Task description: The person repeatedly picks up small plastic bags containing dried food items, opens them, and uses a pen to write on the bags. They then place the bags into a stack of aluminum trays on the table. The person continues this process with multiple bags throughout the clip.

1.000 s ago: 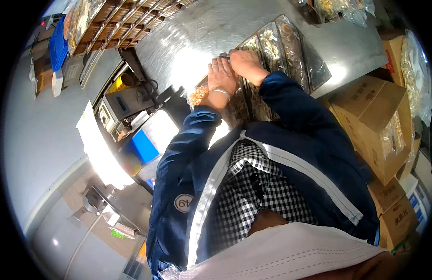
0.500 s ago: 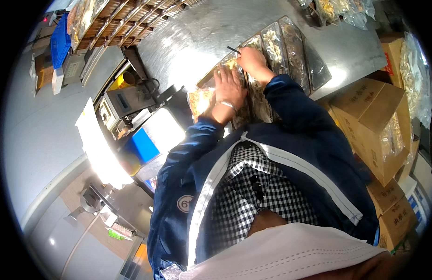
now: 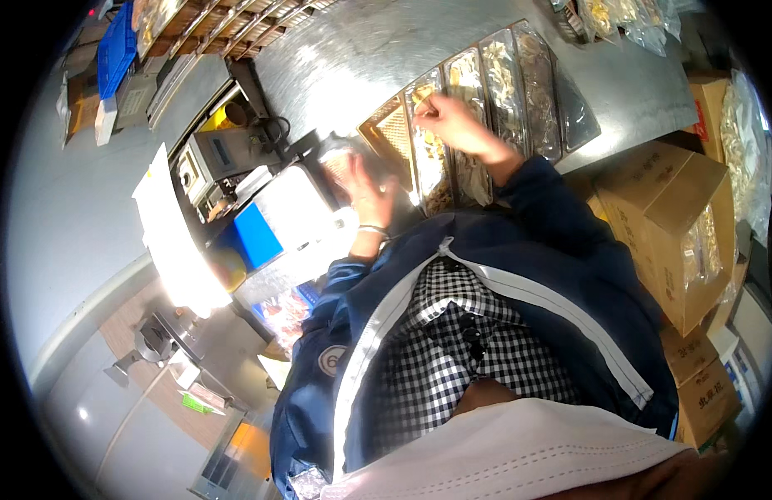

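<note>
Beside tray edge (image 3: pixel 384 125), left hand (image 3: pixel 365 187)

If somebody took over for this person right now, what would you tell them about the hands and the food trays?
Left hand: open, fingers spread, over a clear bag near the blue-and-white scale.
Right hand: pinched shut over the row of long trays on the steel table; what it holds is too small to tell.
Done: trays hold dried food.
Left: cannot tell how full the bag is.
Cardboard boxes stand on the right.
</note>
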A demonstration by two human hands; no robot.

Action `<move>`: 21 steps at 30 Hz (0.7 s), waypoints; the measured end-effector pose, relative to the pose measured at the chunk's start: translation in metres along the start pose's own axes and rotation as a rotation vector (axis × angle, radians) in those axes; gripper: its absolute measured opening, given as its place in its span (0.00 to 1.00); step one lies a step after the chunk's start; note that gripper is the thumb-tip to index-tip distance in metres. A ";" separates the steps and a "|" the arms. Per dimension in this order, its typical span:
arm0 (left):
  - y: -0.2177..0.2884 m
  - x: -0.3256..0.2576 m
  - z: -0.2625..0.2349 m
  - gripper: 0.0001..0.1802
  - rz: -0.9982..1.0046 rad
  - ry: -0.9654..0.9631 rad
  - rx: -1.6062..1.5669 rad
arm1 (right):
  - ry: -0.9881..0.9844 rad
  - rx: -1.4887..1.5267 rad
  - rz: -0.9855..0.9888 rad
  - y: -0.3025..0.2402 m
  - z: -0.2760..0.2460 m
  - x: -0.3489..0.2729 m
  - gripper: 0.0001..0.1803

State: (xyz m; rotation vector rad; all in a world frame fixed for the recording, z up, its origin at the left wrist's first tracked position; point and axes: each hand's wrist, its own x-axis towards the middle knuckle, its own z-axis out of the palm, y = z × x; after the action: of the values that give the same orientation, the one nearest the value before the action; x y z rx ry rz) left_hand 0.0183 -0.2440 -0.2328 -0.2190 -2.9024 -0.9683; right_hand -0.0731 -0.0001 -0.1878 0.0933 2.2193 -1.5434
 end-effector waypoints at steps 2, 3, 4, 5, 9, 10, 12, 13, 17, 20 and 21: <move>0.017 -0.001 0.007 0.45 -0.113 -0.095 -0.210 | -0.108 0.002 -0.019 -0.013 0.023 -0.011 0.18; 0.027 -0.002 0.004 0.39 -0.160 -0.080 -0.313 | -0.117 0.060 -0.019 -0.018 0.033 -0.013 0.22; 0.031 -0.003 -0.006 0.37 -0.086 -0.077 -0.255 | -0.098 0.017 -0.029 -0.022 0.034 -0.018 0.26; 0.036 -0.005 -0.022 0.35 -0.011 -0.075 -0.187 | -0.068 -0.015 -0.056 -0.021 0.039 -0.016 0.27; 0.044 -0.031 -0.059 0.33 -0.030 0.051 0.029 | 0.021 -0.148 -0.113 -0.032 0.056 0.011 0.30; 0.031 -0.046 -0.051 0.35 -0.133 0.067 -0.019 | 0.019 -0.204 -0.112 -0.038 0.063 0.022 0.31; -0.003 -0.071 -0.030 0.42 -0.164 -0.137 -0.238 | -0.051 -0.283 -0.068 -0.056 0.083 0.038 0.35; -0.004 -0.074 -0.025 0.42 -0.098 -0.156 -0.195 | -0.079 -0.320 0.022 -0.058 0.094 0.050 0.34; -0.009 -0.079 -0.032 0.40 -0.055 -0.244 -0.205 | -0.085 -0.473 0.065 -0.044 0.134 0.062 0.31; -0.005 -0.088 -0.048 0.34 -0.230 -0.281 -0.430 | -0.057 -0.128 -0.001 -0.023 0.135 0.054 0.18; -0.008 -0.093 -0.051 0.34 -0.299 -0.288 -0.559 | -0.037 0.041 -0.115 -0.011 0.134 0.049 0.15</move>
State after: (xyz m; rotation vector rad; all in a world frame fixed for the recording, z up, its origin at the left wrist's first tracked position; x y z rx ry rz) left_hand 0.1102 -0.2908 -0.2076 0.0596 -2.8788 -1.9391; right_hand -0.0793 -0.1349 -0.2356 -0.0513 2.1982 -1.6381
